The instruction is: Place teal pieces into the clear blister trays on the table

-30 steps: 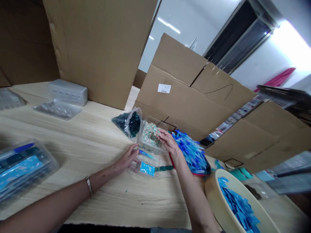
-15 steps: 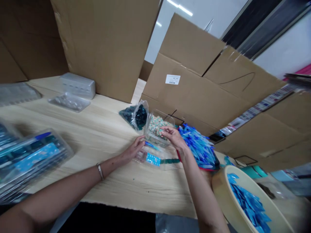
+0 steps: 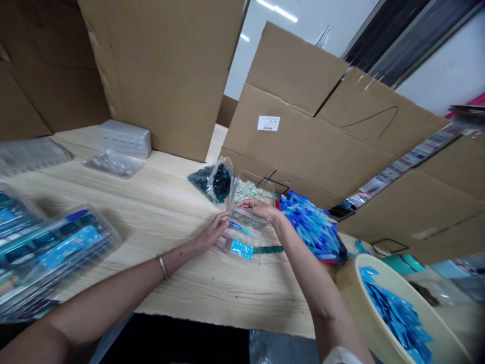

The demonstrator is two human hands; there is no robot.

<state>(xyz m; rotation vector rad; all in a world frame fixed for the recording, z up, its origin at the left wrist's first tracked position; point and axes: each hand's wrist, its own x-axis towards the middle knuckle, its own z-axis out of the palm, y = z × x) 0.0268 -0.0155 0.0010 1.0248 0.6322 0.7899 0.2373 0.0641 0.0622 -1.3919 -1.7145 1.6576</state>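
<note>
My left hand [image 3: 212,233] grips the left edge of a clear plastic tray [image 3: 223,243], its fingertips closed at the rim. A blue pen [image 3: 239,227], a light-blue patterned piece [image 3: 241,248] and a row of dark green blocks [image 3: 268,249] lie in the tray. Over the near part of a clear box [image 3: 273,189] is my right hand [image 3: 257,207], its fingers pointing left and held together. What those fingers hold, if anything, is hidden. Small pale pieces with green edges [image 3: 248,190] fill the box behind that hand.
A bag of dark teal pieces [image 3: 217,182] stands beside the box. To the right are a heap of blue pens [image 3: 308,222] and a cream tub [image 3: 350,288] of blue packets. Filled clear cases [image 3: 71,242] lie left; cardboard sheets [image 3: 303,146] stand behind.
My right hand has moved left and slightly down, from the pale pieces to the near part of the box. My left hand stays at the tray's edge. The view has shifted slightly.
</note>
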